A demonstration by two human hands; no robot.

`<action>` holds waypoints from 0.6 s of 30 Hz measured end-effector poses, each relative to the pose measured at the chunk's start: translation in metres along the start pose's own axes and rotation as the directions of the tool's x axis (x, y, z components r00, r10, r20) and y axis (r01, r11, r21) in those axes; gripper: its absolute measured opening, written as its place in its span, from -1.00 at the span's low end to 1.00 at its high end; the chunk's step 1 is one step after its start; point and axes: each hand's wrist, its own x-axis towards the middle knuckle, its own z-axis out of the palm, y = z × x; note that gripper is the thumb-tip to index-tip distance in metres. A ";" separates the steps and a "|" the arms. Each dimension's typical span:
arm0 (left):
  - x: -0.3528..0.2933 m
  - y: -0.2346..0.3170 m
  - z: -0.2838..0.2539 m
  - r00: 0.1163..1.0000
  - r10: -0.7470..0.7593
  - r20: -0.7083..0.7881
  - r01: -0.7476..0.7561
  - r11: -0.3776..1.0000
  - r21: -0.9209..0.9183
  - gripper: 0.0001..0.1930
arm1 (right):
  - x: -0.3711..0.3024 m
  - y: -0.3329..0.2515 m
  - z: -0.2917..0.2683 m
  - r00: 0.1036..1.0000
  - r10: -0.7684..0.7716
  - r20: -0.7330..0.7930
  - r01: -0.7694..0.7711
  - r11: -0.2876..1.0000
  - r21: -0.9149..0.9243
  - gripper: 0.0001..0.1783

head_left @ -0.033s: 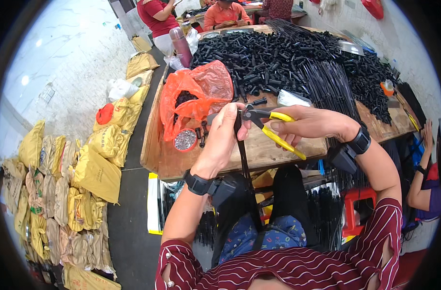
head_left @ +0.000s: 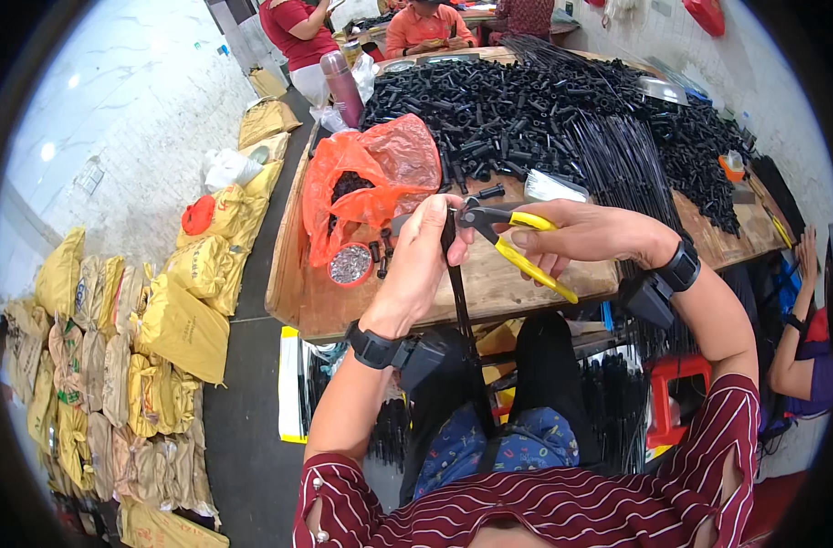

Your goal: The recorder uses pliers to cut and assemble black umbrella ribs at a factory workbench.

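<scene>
Over the table's near edge, my left hand (head_left: 424, 251) is closed round the upper end of several thin black strands (head_left: 462, 306), which hang down toward my lap. My right hand (head_left: 585, 233) grips pliers (head_left: 530, 256) with yellow handles and dark jaws. Their jaws meet the top of the strands at my left fingertips; the exact contact is too small to make out. Just beyond lies a black bolt-shaped part (head_left: 487, 193). Left of my left hand are a red-rimmed round tub (head_left: 350, 265) of small silvery pieces and a few black parts (head_left: 386, 245).
A thin orange plastic bag (head_left: 393, 151) stands on the wooden table (head_left: 343, 309). Behind it spreads a heap of black tubular parts (head_left: 498, 100), with long black rods (head_left: 617, 151) to the right. Yellow sacks (head_left: 186, 324) line the left wall. A co-worker's arm (head_left: 800, 301) shows at right.
</scene>
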 end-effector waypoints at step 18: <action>0.002 -0.003 -0.004 0.999 0.035 0.003 -0.035 0.971 0.235 -0.66 | 0.001 -0.021 0.002 0.994 0.106 0.021 -0.099 0.974 -0.205 -0.73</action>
